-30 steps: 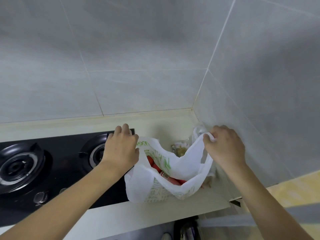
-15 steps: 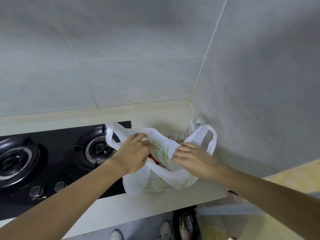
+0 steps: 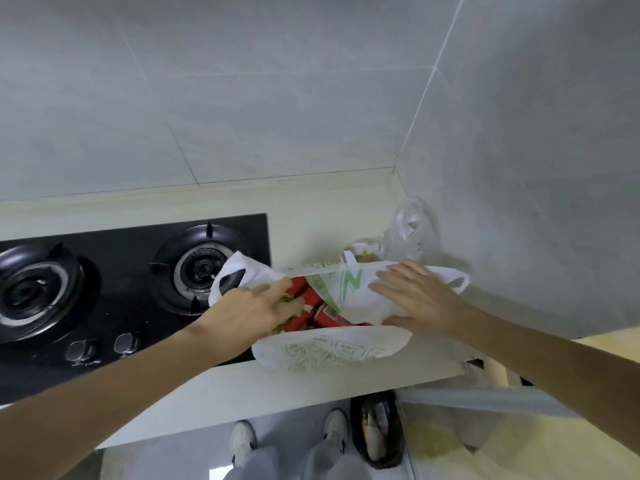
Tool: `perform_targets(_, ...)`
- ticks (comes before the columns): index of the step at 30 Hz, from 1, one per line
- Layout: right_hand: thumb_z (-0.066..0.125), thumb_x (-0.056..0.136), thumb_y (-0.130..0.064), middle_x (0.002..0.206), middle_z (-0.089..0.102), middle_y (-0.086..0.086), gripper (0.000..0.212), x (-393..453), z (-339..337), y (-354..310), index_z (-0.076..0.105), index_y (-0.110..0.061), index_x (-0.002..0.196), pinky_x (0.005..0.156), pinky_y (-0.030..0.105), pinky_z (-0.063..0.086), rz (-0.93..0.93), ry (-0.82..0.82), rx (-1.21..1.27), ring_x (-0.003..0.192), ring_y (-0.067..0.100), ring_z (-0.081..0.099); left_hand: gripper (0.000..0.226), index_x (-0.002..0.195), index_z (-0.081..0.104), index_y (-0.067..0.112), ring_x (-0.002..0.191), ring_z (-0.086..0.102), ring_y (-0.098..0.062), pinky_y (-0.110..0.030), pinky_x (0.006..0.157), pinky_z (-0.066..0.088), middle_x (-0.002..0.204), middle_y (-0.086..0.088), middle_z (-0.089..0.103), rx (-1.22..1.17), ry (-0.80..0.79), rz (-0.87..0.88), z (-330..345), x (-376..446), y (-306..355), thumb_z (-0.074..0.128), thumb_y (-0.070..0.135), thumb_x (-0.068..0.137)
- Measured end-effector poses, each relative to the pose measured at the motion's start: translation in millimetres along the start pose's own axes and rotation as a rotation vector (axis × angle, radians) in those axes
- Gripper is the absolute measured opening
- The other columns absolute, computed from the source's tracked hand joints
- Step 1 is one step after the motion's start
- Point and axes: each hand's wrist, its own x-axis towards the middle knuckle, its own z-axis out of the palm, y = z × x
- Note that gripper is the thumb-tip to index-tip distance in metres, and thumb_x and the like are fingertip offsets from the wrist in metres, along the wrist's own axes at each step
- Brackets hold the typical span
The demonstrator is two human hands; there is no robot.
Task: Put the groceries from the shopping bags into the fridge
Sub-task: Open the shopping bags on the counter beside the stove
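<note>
A white shopping bag (image 3: 332, 349) with green print lies on the cream counter (image 3: 242, 393), its mouth pulled open. Red packets (image 3: 322, 311) show inside it. My left hand (image 3: 256, 306) reaches into the mouth from the left, and its fingers curl round a packet with yellow-green print among the red ones. My right hand (image 3: 415, 299) lies flat with straight fingers on the bag's far flap and holds it back. One bag handle (image 3: 230, 271) sticks up over the hob and the other (image 3: 457, 277) points right.
A black gas hob (image 3: 114, 289) with two burners and two knobs sits left of the bag. A clear plastic bag (image 3: 408, 230) with food stands in the tiled corner behind. Below the counter edge are my white shoes and a black bin (image 3: 377, 434).
Both hands let go of the bag's handles. My left hand went into the bag's mouth, and my right hand spread flat on the flap. The mouth is wider.
</note>
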Motion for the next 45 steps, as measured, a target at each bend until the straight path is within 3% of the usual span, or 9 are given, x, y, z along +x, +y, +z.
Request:
perform_targets(5,0.057,0.072,-0.088,0.164,0.036,0.009,0.106,9,1,-6,0.035,-0.029,0.157,0.125,0.044,0.007,0.094,-0.080,0.114,0.150,0.032,0.034,0.110,0.159,0.019,0.037,0.127,0.057,-0.027,-0.037,0.073,0.062,0.169,-0.014,0.011,-0.039,0.001,0.063,1,-5,-16,0.084,0.056,0.072)
perform_targets(9,0.057,0.064,-0.092,0.170,0.023,0.011,0.121,11,12,-5,0.022,-0.031,0.163,0.127,0.046,0.001,0.081,-0.166,0.081,0.156,0.033,0.022,0.113,0.160,0.005,0.041,0.151,0.029,-0.030,-0.047,0.118,0.038,0.171,-0.006,-0.014,-0.073,-0.015,-0.011,17,-3,-31,0.072,0.072,0.074)
perform_targets(13,0.067,0.065,-0.087,0.174,0.004,0.013,0.129,8,36,-2,0.004,-0.036,0.165,0.129,0.053,0.000,0.024,-0.244,0.087,0.161,0.034,0.006,0.116,0.158,-0.005,0.049,0.153,0.018,-0.024,-0.044,0.121,0.032,0.170,0.009,-0.022,-0.139,-0.067,0.033,47,0,-34,0.070,0.071,0.073)
perform_targets(20,0.095,0.049,-0.060,0.168,0.029,0.018,0.142,4,57,2,0.021,-0.024,0.164,0.124,0.058,0.022,-0.014,-0.215,-0.002,0.152,0.035,0.035,0.125,0.161,-0.002,0.047,0.156,0.010,-0.020,-0.047,0.119,0.032,0.170,0.013,-0.017,-0.355,-0.158,-0.111,82,23,-34,0.078,0.070,0.067)
perform_targets(26,0.087,0.065,-0.018,0.165,0.038,0.006,0.113,17,34,-21,0.029,-0.023,0.163,0.126,0.057,0.005,0.039,-0.157,0.104,0.153,0.029,0.035,0.126,0.163,-0.002,0.032,0.153,0.016,-0.029,-0.044,0.123,0.021,0.173,-0.005,-0.002,-0.129,-0.171,-0.154,83,37,-22,0.077,0.068,0.072)
perform_targets(29,0.074,0.069,-0.008,0.119,0.067,0.000,0.053,29,6,-50,0.070,-0.019,0.121,0.116,0.052,0.035,0.032,0.206,0.134,0.117,0.027,0.060,0.119,0.163,0.002,0.022,0.146,0.025,-0.031,-0.043,0.118,0.027,0.171,-0.011,0.004,0.048,-0.134,-0.108,68,36,-12,0.076,0.060,0.079)
perform_targets(33,0.061,0.097,-0.024,0.099,0.066,-0.002,0.011,35,11,-85,0.070,-0.019,0.096,0.100,0.043,0.042,0.160,0.375,0.123,0.096,0.025,0.060,0.086,0.143,0.055,0.017,0.126,0.047,-0.028,-0.041,0.099,0.047,0.152,-0.009,0.051,-0.012,0.135,0.047,56,25,-14,0.083,0.036,0.064)
perform_targets(40,0.068,0.081,-0.068,0.142,0.059,0.008,0.088,19,48,-81,0.048,-0.013,0.147,0.109,0.048,0.048,0.442,0.087,0.279,0.129,0.030,0.056,0.052,0.129,0.069,0.019,0.142,0.043,-0.035,-0.050,0.123,0.026,0.152,-0.009,0.051,-0.043,0.217,-0.060,71,21,-41,0.035,0.050,0.103)
perform_targets(45,0.076,0.071,-0.075,0.160,0.038,0.005,0.118,10,59,-73,0.019,-0.024,0.161,0.119,0.051,0.040,0.350,-0.019,0.410,0.147,0.028,0.041,0.048,0.089,0.078,0.020,0.138,0.043,-0.037,-0.054,0.112,0.040,0.152,-0.012,0.046,-0.108,0.112,-0.173,96,21,-55,0.058,0.063,0.091)
